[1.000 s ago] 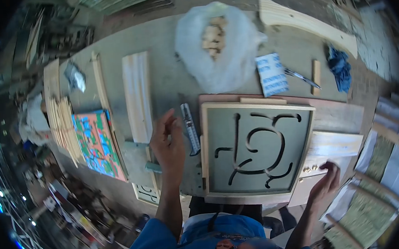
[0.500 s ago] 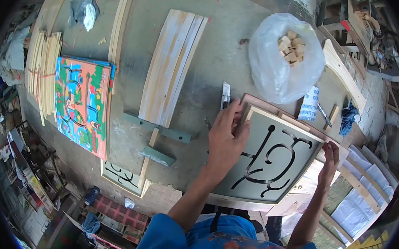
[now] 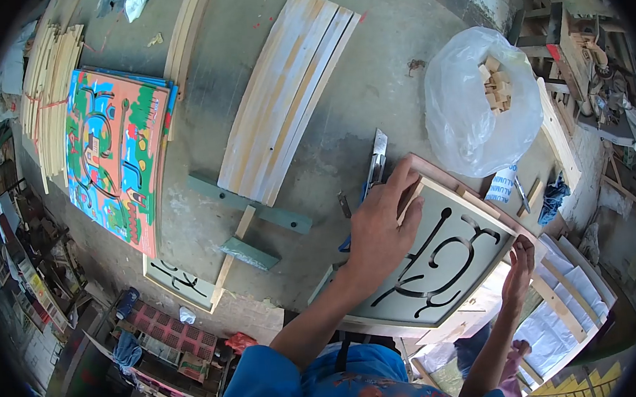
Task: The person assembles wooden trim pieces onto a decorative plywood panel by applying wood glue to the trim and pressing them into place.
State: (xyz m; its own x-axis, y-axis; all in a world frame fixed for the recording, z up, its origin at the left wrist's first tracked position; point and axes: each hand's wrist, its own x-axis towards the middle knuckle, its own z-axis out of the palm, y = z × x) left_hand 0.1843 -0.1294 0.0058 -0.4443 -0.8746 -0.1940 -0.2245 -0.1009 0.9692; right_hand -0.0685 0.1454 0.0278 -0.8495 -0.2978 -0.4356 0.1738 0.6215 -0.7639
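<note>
A pale green panel [image 3: 432,305] with dark curved slots lies in a light wooden frame near my body. My left hand [image 3: 382,223] grips the frame's upper left corner, fingers bent over its edge. At the right corner, my right hand [image 3: 517,266] holds the frame edge with curled fingers. A reddish-brown strip [image 3: 473,195] runs along the frame's far side. Just beyond my left hand lies a utility knife [image 3: 376,161], its handle partly hidden. A clear plastic bag [image 3: 457,126] of small wood blocks [image 3: 497,90] stands behind the frame.
Painted boards [image 3: 109,169] are stacked at left beside thin wooden sticks [image 3: 50,106]. Long planks [image 3: 285,97] lie mid-table. Green blocks [image 3: 252,253] and another slotted panel [image 3: 180,282] sit near the left front edge. A blue-printed roll [image 3: 501,186] and pen [image 3: 522,195] lie at right.
The view has shifted, so the planks and bag appear displaced. Both hands remain at the frame's corners. More of the knife's blue handle shows, and a pinkish shape has appeared behind my right forearm.
</note>
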